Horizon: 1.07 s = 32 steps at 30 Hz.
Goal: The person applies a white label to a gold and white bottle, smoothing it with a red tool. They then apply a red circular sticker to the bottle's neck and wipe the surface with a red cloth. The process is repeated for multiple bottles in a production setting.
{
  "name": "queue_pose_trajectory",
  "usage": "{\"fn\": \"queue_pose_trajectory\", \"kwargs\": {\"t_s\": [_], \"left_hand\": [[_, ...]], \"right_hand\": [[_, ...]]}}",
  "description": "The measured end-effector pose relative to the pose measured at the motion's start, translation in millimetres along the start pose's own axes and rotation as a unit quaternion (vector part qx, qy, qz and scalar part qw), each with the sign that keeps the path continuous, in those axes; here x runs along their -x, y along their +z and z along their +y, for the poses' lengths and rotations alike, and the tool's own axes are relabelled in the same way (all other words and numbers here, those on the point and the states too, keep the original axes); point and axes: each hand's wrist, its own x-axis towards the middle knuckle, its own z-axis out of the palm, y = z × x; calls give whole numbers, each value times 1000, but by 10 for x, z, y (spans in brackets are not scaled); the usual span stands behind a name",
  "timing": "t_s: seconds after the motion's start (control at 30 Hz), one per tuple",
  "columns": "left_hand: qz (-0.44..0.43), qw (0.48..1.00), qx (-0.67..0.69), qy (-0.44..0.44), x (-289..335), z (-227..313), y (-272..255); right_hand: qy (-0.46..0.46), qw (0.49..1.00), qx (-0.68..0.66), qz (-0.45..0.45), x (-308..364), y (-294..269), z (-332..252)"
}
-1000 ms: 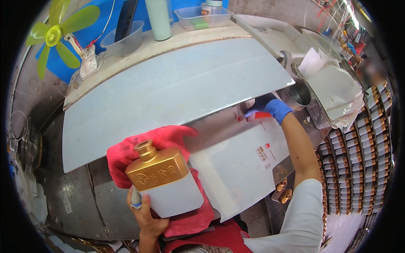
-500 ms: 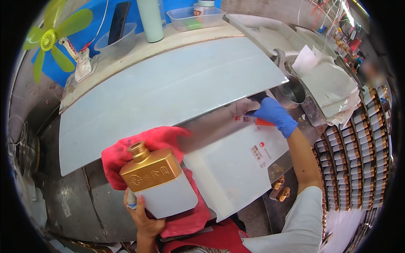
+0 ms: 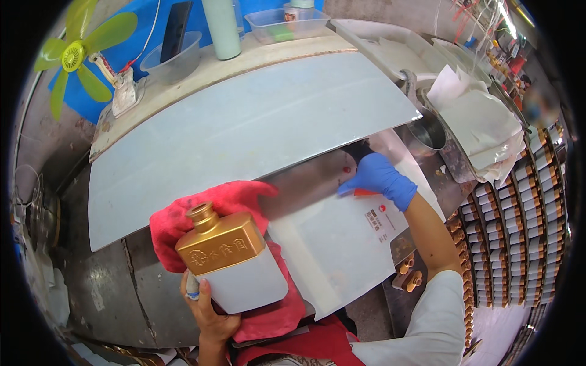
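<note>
My left hand (image 3: 212, 317) grips a rectangular bottle (image 3: 244, 287) with a gold shoulder and neck and a pale grey-white body, tilted toward the upper left. A pinkish-red cloth (image 3: 170, 222) lies behind and beneath the bottle. Something whitish with a blue band wraps one of the left fingers. My right hand (image 3: 381, 180), in a blue glove, is closed round a flat orange piece (image 3: 366, 193), mostly hidden by the fingers. It is over a translucent white sheet (image 3: 339, 262) with small red and black prints. A dark object (image 3: 358, 148) shows just beyond the glove, its kind unclear.
A pale board (image 3: 244, 128) spans the bench and overhangs the sheet. Behind it are a green fan (image 3: 73, 56), a phone (image 3: 176, 32) in a clear tub and a mint-green tumbler (image 3: 221, 30). A metal cup (image 3: 427, 131) and racks of bottles (image 3: 519, 226) stand right.
My right hand has moved left and slightly nearer, and the orange piece has moved with it. My left hand, the bottle and the cloth hold nearly the same place.
</note>
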Motion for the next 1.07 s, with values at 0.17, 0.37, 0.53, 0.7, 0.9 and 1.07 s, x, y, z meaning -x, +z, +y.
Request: {"fn": "queue_pose_trajectory", "kwargs": {"t_s": [0.17, 0.37, 0.53, 0.7, 0.9, 1.07], "left_hand": [[6, 1000, 6, 8, -19, -3, 17], [3, 1000, 8, 11, -25, -15, 15], [7, 1000, 11, 4, -27, -22, 13], [5, 1000, 15, 9, -44, -32, 29], [9, 1000, 19, 3, 6, -71, 21], [1, 1000, 29, -1, 6, -76, 13]], "right_hand": [[56, 994, -78, -45, -189, -190, 70], [2, 988, 50, -147, -431, -102, -114], [-72, 993, -60, -77, -712, 103, 108], [-140, 957, -247, -53, -764, 101, 460], [13, 979, 51, -198, -613, -472, -504], [-52, 988, 67, -132, -666, -317, -353]]}}
